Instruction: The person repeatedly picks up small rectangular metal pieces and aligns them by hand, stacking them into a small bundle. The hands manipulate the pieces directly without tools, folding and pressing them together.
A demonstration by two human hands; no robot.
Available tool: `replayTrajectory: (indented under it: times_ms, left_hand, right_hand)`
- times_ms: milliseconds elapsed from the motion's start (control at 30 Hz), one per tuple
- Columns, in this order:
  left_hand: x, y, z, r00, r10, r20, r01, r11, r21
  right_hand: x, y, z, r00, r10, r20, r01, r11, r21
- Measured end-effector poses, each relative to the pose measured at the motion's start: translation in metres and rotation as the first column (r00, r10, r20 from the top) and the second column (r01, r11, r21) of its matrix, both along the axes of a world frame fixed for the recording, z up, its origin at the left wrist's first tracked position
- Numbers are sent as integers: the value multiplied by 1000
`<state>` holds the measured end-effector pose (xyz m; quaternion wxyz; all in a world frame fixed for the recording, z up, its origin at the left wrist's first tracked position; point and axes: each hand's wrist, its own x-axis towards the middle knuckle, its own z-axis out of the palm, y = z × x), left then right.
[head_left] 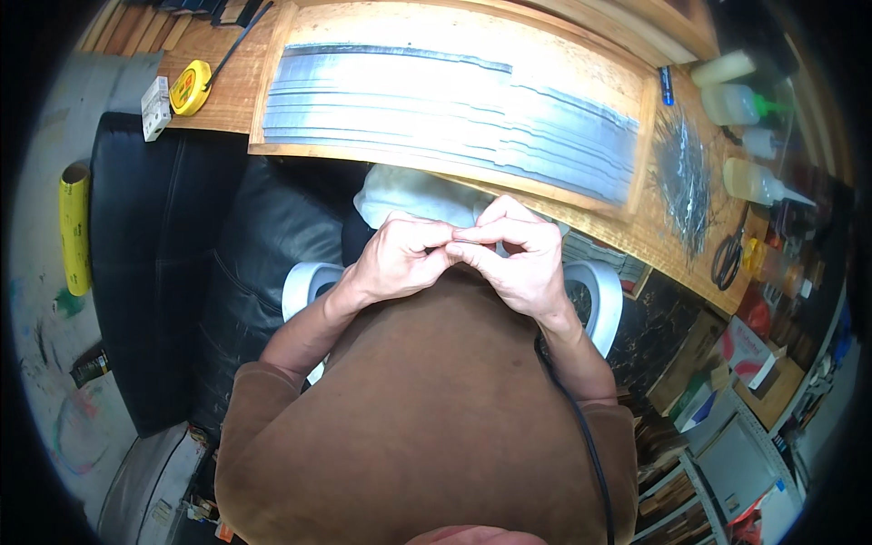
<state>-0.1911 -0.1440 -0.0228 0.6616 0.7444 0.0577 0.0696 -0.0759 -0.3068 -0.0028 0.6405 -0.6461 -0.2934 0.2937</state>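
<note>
The head view looks down a brown shirt (436, 427) to two hands meeting just short of the wooden tray (272, 91), which serves here as the landmark. The left hand (400, 259) and the right hand (518, 259) are both curled nearly closed, fingertips pinched together where they touch; whatever sits between them is too small and too covered to make out, so I cannot tell what the pinch holds, only that it lies at the near edge of the tray, over a white cloth (400, 193). The likeliest slip, in my judgement, is a tiny piece escaping the pinch and dropping past the cloth onto the black seat (182, 272) on the near left of the tray, where it would be hard to find. A black cable (581, 436) runs down the shirt under the right forearm and could snag a sudden move. Inside the tray lie long grey metal strips (436, 104); their edges could nick a reaching finger. Right of the tray sit a pile of thin metal shavings (683, 173), scissors (728, 254) and squeeze bottles (745, 104), easy to knock. Beyond its left end rests a yellow tape measure (191, 88).
</note>
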Motion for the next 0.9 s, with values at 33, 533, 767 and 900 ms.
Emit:
replayTrajectory:
  times_ms: [33,533,767,900]
  left_hand:
    - [0,0,-1,1000,-1,0,1,1000,-10]
    - [-3,4,-7,999,-39,-9,39,999,12]
    - [-4,5,-3,992,-63,-108,62,998,-9]
    - [-1,11,21,940,-109,-322,14,958,-285]
  right_hand:
    - [0,0,1,1000,2,2,-2,1000,-7]
    - [-2,2,2,1000,0,-8,0,1000,-13]
    - [-4,2,3,1000,-7,-22,7,1000,-11]
    - [-7,-2,3,997,-30,78,37,994,-99]
